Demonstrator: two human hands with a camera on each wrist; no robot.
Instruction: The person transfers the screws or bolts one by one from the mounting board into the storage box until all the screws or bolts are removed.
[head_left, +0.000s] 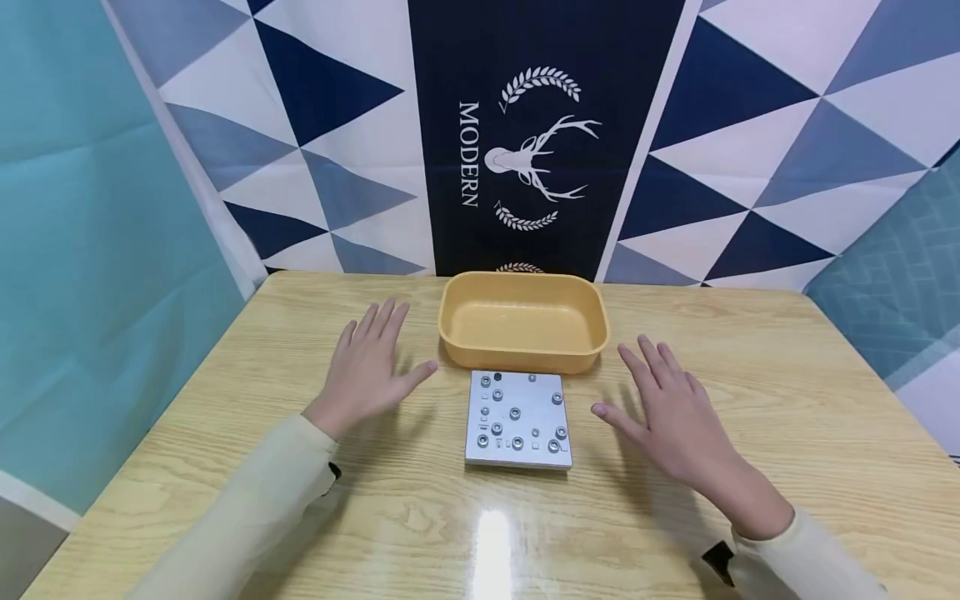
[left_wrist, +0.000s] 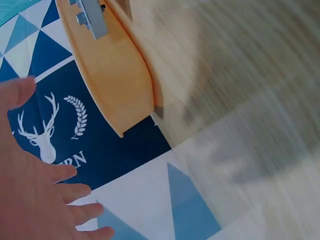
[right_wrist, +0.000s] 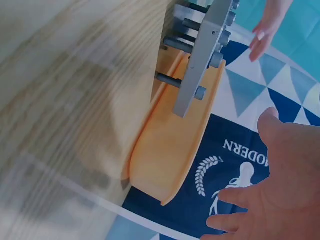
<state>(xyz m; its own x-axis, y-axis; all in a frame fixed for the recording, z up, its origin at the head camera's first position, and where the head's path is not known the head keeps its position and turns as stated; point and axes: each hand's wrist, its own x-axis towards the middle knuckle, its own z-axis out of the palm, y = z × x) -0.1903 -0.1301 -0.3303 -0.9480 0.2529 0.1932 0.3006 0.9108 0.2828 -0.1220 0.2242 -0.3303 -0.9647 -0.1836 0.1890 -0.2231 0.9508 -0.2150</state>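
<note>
Between my two hands a square silver metal plate [head_left: 525,425] with several socket-head bolts set in it lies on the table. From the side, in the right wrist view, bolt shanks [right_wrist: 178,45] stick out below the plate [right_wrist: 200,65]. Just behind it stands a yellow-orange plastic bin [head_left: 523,360], with nothing seen inside. My left hand [head_left: 369,367] hovers left of the plate and bin, fingers straight and thumb spread. To the right of the plate, my right hand [head_left: 671,417] is held likewise, fingers extended. Neither hand touches anything.
The light wood-grain table [head_left: 360,533] extends around the plate and bin. Behind its far edge hangs a patterned cloth [head_left: 360,167] with triangles and a dark deer panel [head_left: 540,242]. A teal curtain [head_left: 97,250] borders the left side.
</note>
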